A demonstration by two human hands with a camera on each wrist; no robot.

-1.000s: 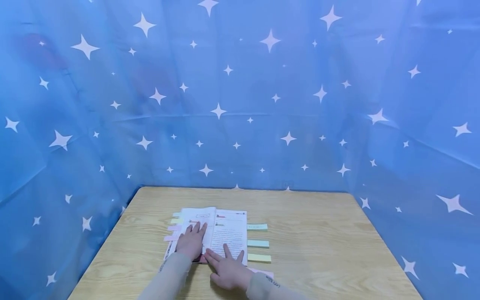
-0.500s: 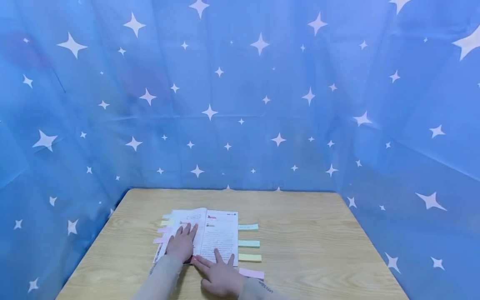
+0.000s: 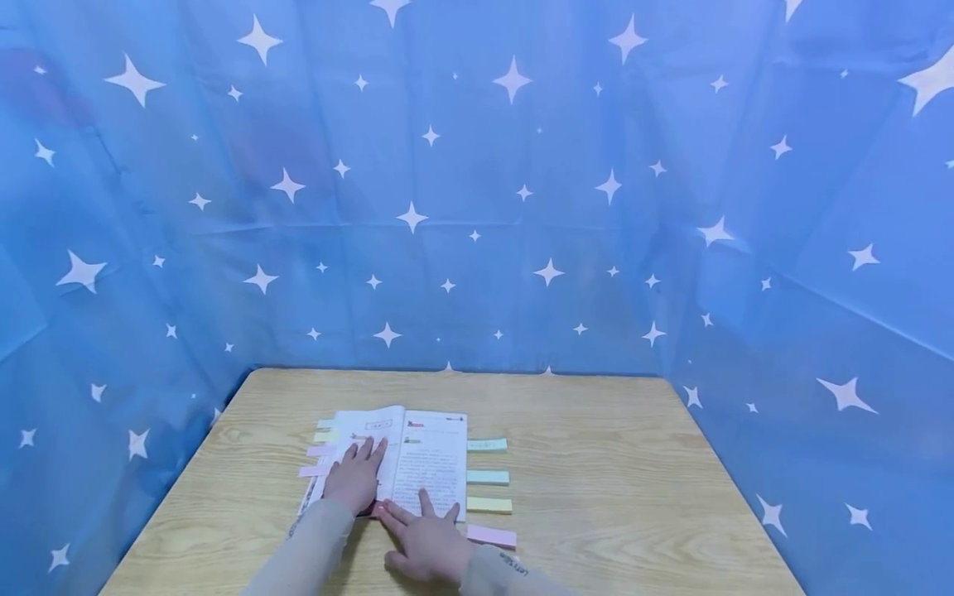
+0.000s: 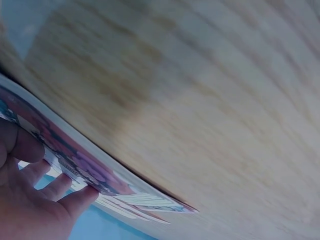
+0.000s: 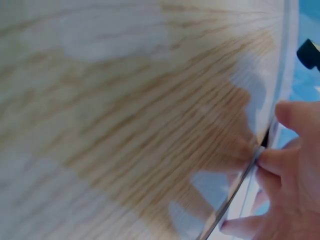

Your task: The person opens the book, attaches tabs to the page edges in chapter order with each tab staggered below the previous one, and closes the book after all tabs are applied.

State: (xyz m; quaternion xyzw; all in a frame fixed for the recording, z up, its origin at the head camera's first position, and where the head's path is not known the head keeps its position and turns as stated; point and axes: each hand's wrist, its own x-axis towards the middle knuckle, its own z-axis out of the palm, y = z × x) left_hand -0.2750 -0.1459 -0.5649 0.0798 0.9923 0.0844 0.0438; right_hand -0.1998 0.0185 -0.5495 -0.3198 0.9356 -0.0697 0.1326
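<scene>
An open book (image 3: 440, 463) with printed pages lies on the wooden table. My left hand (image 3: 354, 480) rests on its left page, fingers extended toward the top. Near the bottom edge by the spine, my right hand (image 3: 428, 542) touches the book with its fingers spread over the right page. In the left wrist view, the left hand (image 4: 37, 212) is beside the book's colourful printed surface (image 4: 90, 160). Seen low in the right wrist view, the right hand (image 5: 290, 185) has fingertips at the book's thin edge (image 5: 232, 192). Neither hand grips anything.
Green, yellow and pink paper strips (image 3: 488, 478) stick out from the book's right side. Smaller coloured tabs (image 3: 316, 449) project on the left. The wooden table (image 3: 596, 480) extends rightward, with a blue star-patterned curtain (image 3: 477, 199) around it.
The head view has shifted, so the table, book and hands appear farther left. Both hands stay on the book in nearly the same places.
</scene>
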